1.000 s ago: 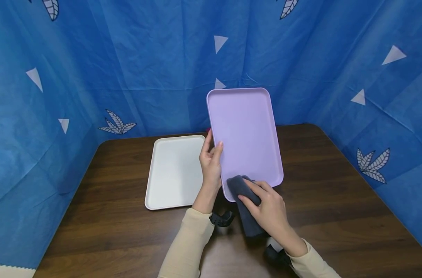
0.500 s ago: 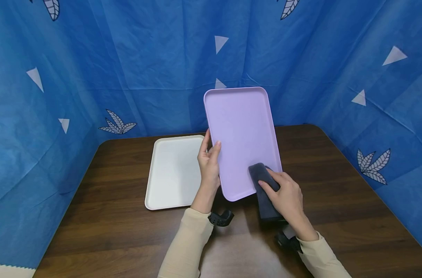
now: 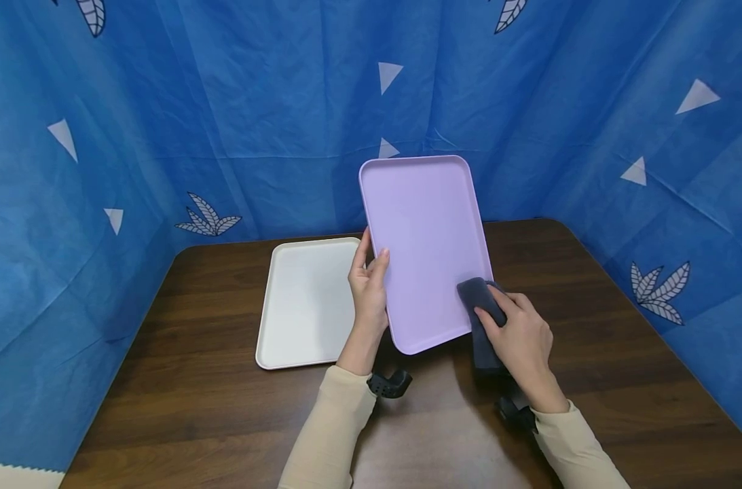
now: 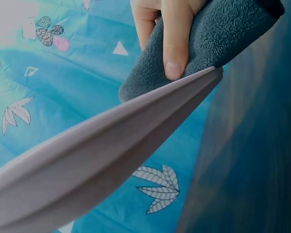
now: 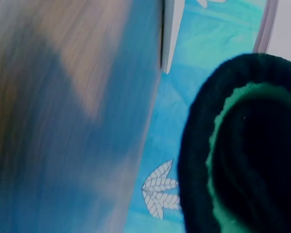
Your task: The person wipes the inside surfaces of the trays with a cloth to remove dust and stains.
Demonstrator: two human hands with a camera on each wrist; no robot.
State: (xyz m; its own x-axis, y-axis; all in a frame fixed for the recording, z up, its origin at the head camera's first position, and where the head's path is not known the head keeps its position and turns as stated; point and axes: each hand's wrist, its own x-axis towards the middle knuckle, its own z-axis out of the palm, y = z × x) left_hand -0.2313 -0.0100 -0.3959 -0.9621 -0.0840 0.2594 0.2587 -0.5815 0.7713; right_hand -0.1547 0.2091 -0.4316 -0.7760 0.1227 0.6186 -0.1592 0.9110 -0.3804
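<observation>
A light purple rectangular tray (image 3: pixel 424 238) is tilted up above the table, its inner face toward the head camera. My left hand (image 3: pixel 368 292) grips its left edge, thumb over the rim and fingers behind. At the tray's lower right corner, my right hand (image 3: pixel 522 336) holds a folded dark grey cloth (image 3: pixel 482 319) against the surface. Part of the cloth hangs below the fingers. In the left wrist view the fuzzy cloth (image 4: pixel 233 34) lies over the far rim of the tray (image 4: pixel 87 150). Close up, the cloth (image 5: pixel 199 145) fills the right side of the right wrist view.
A white tray (image 3: pixel 306 305) lies flat on the dark wooden table (image 3: pixel 193 407), left of the purple one. Blue patterned curtains (image 3: pixel 254 102) enclose the table at the back and both sides. Each wrist wears a black strapped device (image 3: pixel 390 385).
My right hand has slid the cloth rightward and slightly up, from the tray's lower left corner to its lower right. The purple tray has shifted slightly left; the left hand keeps its grip.
</observation>
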